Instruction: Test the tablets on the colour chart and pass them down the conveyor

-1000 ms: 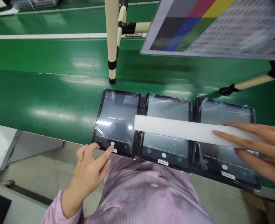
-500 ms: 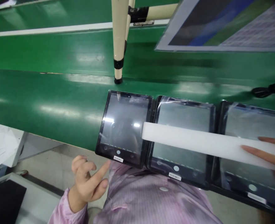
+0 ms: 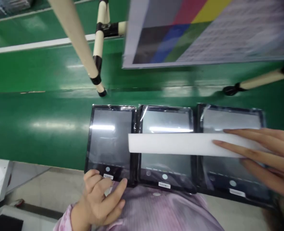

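Right hand (image 3: 275, 157) pinches a white foam-like strip (image 3: 168, 143) between its fingers, one across the face, others along the edges; thumb not clear. Left hand (image 3: 100, 199) holds nothing: fingers loosely curled and apart, index out over the near edge of the left tablet (image 3: 110, 144), right of its barcode label (image 3: 108, 176). Contact with the glass: can't tell.

Strip runs left-right over the right tablet (image 3: 230, 170) and middle tablet (image 3: 167, 163), left end just over the left tablet's right edge. Resting or held clear, can't tell. Tablets lie face up in a row along the near side of the green workbench (image 3: 47, 125), close side by side. Far right, a colour chart (image 3: 180, 35) stands over the bench, near tube legs (image 3: 262, 80).

Progress, as judged: setup looks done. All three tablets laid out, screens lit, matching camera-style layout with a round button at the near end. Strip is in hand, over the row, not put down. No result or count readable on any screen, so how many are finished is unclear. Tablets not stacked or cleared away; that part seems left.
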`<state>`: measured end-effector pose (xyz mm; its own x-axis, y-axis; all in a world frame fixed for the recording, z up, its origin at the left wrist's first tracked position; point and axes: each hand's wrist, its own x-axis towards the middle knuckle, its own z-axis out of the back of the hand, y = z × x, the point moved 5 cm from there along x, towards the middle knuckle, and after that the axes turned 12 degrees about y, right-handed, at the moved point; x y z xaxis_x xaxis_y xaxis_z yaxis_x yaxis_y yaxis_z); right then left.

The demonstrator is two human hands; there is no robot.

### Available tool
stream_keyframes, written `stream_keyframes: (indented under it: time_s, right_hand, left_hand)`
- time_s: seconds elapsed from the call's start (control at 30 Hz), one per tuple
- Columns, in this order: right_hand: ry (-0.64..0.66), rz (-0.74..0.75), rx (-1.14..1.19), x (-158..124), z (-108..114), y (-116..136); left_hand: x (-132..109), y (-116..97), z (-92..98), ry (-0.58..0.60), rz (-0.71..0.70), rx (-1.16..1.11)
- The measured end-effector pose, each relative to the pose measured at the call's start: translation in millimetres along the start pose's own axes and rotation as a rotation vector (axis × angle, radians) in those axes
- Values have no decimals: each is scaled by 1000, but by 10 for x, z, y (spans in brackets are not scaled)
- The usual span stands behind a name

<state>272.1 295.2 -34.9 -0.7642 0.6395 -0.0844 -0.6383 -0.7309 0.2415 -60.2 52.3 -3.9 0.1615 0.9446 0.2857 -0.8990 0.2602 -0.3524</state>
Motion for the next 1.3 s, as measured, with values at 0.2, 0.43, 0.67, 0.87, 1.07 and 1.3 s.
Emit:
stream_keyframes:
  time_s: [0.2, 0.43, 0.67, 0.87, 1.07, 1.3]
  right_hand:
    - [-79, 0, 10, -428, 121, -307]
    - [-116, -202, 4, -1095, 197, -612]
    - [-143, -165, -112, -1151, 148, -618]
    - [-179, -81, -206, -1116, 221, -524]
    - [-146, -80, -162, -1167, 174, -524]
    - [-167, -216, -133, -1688, 135, -572]
  left_hand:
    - [424, -220, -197, 238, -43, -36]
    - [656, -485, -415, 340, -131, 20]
    - [674, -653, -537, 431, -137, 100]
    - [569, -642, -307, 319, -89, 65]
    - [741, -904, -394, 387, -220, 1]
    - [1113, -1359, -644, 478, -448, -73]
